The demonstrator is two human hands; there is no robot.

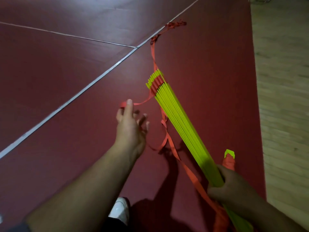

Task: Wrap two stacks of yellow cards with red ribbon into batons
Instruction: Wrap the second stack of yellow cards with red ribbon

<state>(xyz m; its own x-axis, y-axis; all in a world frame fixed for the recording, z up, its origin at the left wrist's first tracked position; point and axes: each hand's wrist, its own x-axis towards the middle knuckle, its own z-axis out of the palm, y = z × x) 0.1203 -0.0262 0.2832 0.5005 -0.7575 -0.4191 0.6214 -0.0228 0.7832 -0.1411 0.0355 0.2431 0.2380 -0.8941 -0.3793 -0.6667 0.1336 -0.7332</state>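
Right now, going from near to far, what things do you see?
White shoe, right hand gripping the yellow cards, left hand pinching the red ribbon, ribbon band round the cards, ribbon tangle.

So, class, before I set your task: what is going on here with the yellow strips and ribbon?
A person is binding a stack of long yellow cards with flat red ribbon. The right-hand grip clamps the stack's near end; a ribbon band already circles the fanned far end. The left-hand grip holds a ribbon loop out to the side, caught over one digit. Slack ribbon trails over the dark red floor. Beside the right hand shows a second, ribbon-wrapped yellow bundle.
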